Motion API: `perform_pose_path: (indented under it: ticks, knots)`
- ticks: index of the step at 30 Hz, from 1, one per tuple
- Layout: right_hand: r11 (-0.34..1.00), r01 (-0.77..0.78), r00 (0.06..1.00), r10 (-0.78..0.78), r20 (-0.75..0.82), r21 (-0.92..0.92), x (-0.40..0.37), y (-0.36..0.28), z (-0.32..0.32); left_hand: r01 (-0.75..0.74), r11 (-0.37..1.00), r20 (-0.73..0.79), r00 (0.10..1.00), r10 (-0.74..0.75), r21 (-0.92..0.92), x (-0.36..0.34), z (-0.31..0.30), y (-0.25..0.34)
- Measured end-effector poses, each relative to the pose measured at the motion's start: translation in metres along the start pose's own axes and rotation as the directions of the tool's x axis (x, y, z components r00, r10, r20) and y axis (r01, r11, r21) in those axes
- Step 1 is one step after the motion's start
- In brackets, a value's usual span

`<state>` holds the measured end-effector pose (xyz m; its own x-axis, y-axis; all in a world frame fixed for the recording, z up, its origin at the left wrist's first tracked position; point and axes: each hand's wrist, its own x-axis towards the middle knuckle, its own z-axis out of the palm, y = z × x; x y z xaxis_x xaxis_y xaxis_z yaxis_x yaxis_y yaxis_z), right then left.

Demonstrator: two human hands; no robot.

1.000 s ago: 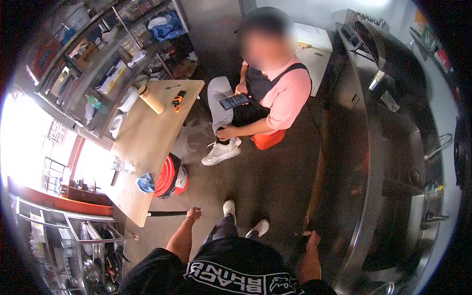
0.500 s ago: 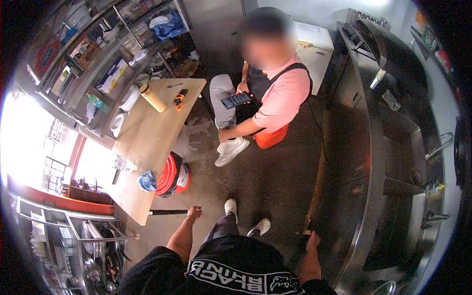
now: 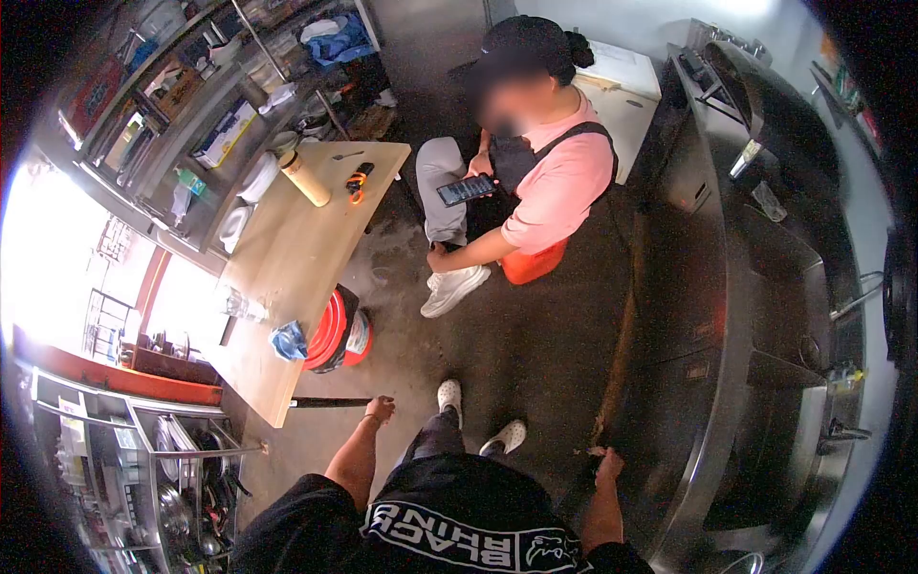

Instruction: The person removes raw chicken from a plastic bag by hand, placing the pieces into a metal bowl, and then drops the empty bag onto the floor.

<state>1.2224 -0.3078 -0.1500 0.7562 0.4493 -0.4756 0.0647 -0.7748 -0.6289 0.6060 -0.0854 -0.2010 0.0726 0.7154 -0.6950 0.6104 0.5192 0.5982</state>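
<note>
My left hand (image 3: 380,409) hangs low with its fingers loosely curled, and no object shows in it. Close beside it, a dark bar (image 3: 328,403) that looks like a table leg runs toward the wooden table (image 3: 263,292). On the other side, my right hand (image 3: 608,466) hangs over the floor near the steel sink counter (image 3: 703,459). Its fingers are curled too, and I see nothing held. A crumpled blue cloth or bag (image 3: 288,341) lies at the table's edge, above a red-lidded bucket (image 3: 330,335).
A person in a pink shirt (image 3: 564,196) sits on a red stool (image 3: 535,263), holding a phone (image 3: 466,189). The table carries a tan cylinder (image 3: 305,179) and orange-handled scissors (image 3: 358,183). A wire rack with utensils (image 3: 172,478) stands at lower left; shelves (image 3: 201,115) line the upper left.
The view has shifted slightly, so the table's near corner and bucket sit a little higher in it. The seated person's head has turned slightly. Both my hands stay at my sides.
</note>
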Motion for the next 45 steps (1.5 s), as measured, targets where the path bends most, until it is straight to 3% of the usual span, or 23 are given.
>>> perform_pose_path:
  ticks: [4,5,7,8,10,11,13,16,20,21,22,23,24,25,29,31,35,36,38,39,40,41,45]
  knots:
    - [0.990,-0.044,0.999,0.046,-0.015,0.135,0.003,0.002,0.002,-0.250,0.960,0.006,0.968,0.251,0.128,0.009,0.001,-0.023]
    - [0.990,-0.044,0.999,0.046,-0.015,0.135,0.010,0.016,0.007,-0.411,0.891,0.018,0.910,0.415,0.193,0.011,-0.001,-0.028]
    - [0.964,0.231,0.971,-0.220,-0.090,0.130,0.022,0.041,0.015,-0.682,0.670,0.045,0.710,0.703,0.292,0.012,-0.003,-0.032]
    - [0.964,0.230,0.971,-0.220,-0.090,0.130,0.027,0.046,0.015,-0.682,0.670,0.046,0.710,0.703,0.291,0.013,-0.002,-0.032]
    - [0.977,0.114,0.993,-0.110,-0.030,0.183,0.029,0.049,0.013,-0.297,0.948,-0.024,0.953,0.301,0.117,0.010,0.001,-0.023]
    - [0.977,0.113,0.994,-0.109,-0.031,0.183,0.029,0.049,0.014,-0.297,0.948,-0.023,0.953,0.301,0.117,0.009,0.002,-0.017]
    - [0.954,0.120,0.993,-0.112,-0.045,0.274,0.027,0.048,0.014,-0.143,0.984,-0.025,0.989,0.146,0.106,0.003,0.002,-0.001]
    - [0.961,0.145,0.989,-0.135,-0.059,0.235,0.036,0.060,0.021,0.092,0.992,-0.028,0.996,-0.089,0.090,0.002,0.002,0.010]
    - [0.970,0.155,0.987,-0.145,-0.063,0.189,0.044,0.064,0.023,-0.026,0.966,0.033,0.999,0.018,0.257,0.019,-0.005,0.003]
    - [0.985,0.036,0.999,-0.036,-0.005,0.169,0.052,0.079,0.027,-0.210,0.816,0.086,0.977,0.195,0.538,0.014,-0.007,0.004]
    - [0.987,-0.083,0.996,0.077,0.051,0.140,0.057,0.088,0.028,-0.358,0.555,0.190,0.922,0.339,0.750,0.008,-0.008,0.005]
    - [0.987,-0.080,0.996,0.074,0.048,0.141,0.053,0.079,0.027,-0.361,0.555,0.189,0.920,0.342,0.750,0.002,-0.007,0.016]
    - [0.969,-0.105,0.994,0.102,0.024,0.222,0.040,0.060,0.023,-0.078,0.877,0.034,0.997,0.071,0.474,-0.006,-0.005,0.034]
    - [0.945,-0.128,0.991,0.133,0.003,0.301,0.026,0.042,0.019,0.249,0.964,-0.002,0.968,-0.250,0.093,-0.011,-0.002,0.044]
    - [0.931,-0.077,0.996,0.089,-0.017,0.356,0.004,0.003,0.009,0.121,0.991,0.152,0.980,-0.127,0.051,0.012,-0.011,0.006]
    - [0.915,0.014,0.998,0.013,-0.065,0.402,0.004,0.005,0.010,-0.187,0.952,0.201,0.970,0.139,0.242,0.019,-0.012,-0.007]
    - [0.940,-0.040,0.997,0.057,-0.042,0.339,-0.001,-0.002,0.005,-0.044,0.934,0.053,0.998,0.027,0.355,0.000,-0.005,0.023]
    - [0.941,-0.073,0.993,0.098,-0.059,0.331,-0.006,-0.009,0.005,0.049,0.990,0.004,0.999,-0.050,0.136,0.001,-0.005,0.025]
    - [0.942,-0.111,0.988,0.140,-0.069,0.316,-0.009,-0.006,0.007,0.203,0.925,-0.042,0.973,-0.228,-0.320,-0.005,-0.006,0.022]
    - [0.941,-0.122,0.990,0.138,-0.029,0.316,0.003,0.013,0.012,0.209,0.923,-0.043,0.971,-0.235,-0.324,-0.003,-0.005,0.010]
    - [0.939,-0.132,0.991,0.135,0.010,0.318,0.009,0.023,0.015,-0.039,0.997,-0.107,0.994,0.032,-0.063,0.008,-0.005,-0.007]
    - [0.940,-0.131,0.991,0.134,0.011,0.316,0.010,0.022,0.015,-0.283,0.936,-0.094,0.947,0.307,0.209,0.014,-0.004,-0.014]
    - [0.947,-0.142,0.988,0.154,-0.019,0.288,-0.002,-0.001,0.010,-0.403,0.890,-0.064,0.903,0.424,0.213,0.012,-0.004,-0.013]
